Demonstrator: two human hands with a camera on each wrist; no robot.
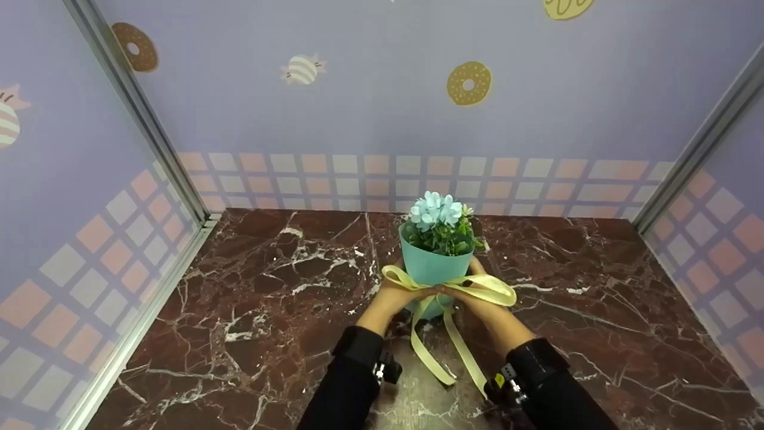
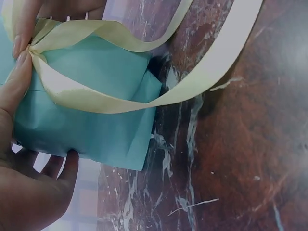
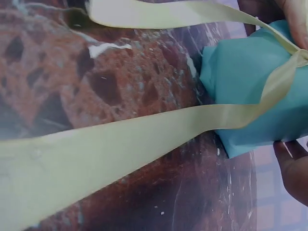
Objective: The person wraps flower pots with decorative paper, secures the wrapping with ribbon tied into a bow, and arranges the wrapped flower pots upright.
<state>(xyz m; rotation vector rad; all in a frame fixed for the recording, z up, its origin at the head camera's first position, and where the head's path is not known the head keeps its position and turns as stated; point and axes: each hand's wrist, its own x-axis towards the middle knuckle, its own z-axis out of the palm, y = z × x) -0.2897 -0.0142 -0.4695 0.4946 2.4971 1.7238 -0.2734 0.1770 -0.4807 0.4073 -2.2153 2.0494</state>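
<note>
A teal paper-wrapped flowerpot (image 1: pixel 433 264) with pale blue artificial flowers (image 1: pixel 436 210) and green leaves (image 1: pixel 449 239) stands between both hands. A yellow ribbon (image 1: pixel 492 291) is tied round its middle in a bow, loops out to the sides, two tails hanging down the front. My left hand (image 1: pixel 391 297) grips the pot from the left, its thumb at the bow's knot (image 2: pixel 30 48) and other fingers round the side. From the right, my right hand (image 1: pixel 479 306) holds it likewise, thumb by the knot. The wrapper's folded bottom (image 3: pixel 216 79) shows close over the table in the right wrist view.
The dark red marbled table (image 1: pixel 286 310) has white veins and small pale specks. A lilac back wall (image 1: pixel 382 119) with donut and candy pictures rises behind it, side walls left and right. A metal rail (image 1: pixel 143 334) runs along the table's left edge.
</note>
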